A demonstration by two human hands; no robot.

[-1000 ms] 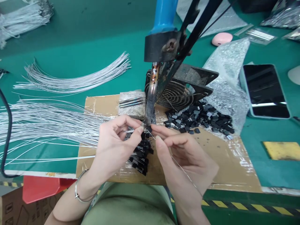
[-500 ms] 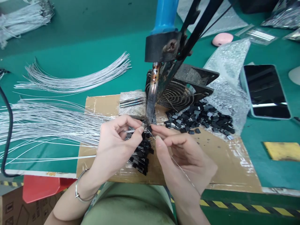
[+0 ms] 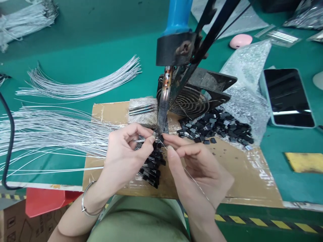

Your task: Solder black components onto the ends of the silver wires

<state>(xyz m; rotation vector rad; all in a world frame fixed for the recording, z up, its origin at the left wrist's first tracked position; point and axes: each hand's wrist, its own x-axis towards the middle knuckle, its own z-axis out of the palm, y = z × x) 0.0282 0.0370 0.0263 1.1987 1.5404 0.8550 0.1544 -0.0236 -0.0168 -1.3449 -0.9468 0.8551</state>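
Centrally in the frame, a small black connector (image 3: 160, 138) sat just below the tip of the soldering iron (image 3: 164, 107); it looked light and stiff, best gripped by its sides. The left hand (image 3: 127, 156) pinched what seemed a pale wire (image 3: 138, 140); the right hand (image 3: 202, 168), loosely curled, held a thin silvery strand (image 3: 197, 184), probably bendy, best taken near its end. Loose black pieces (image 3: 214, 127) lay heaped right of centre.

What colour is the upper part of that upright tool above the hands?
Blue; the tool's upper part shows in the head view, the only one.
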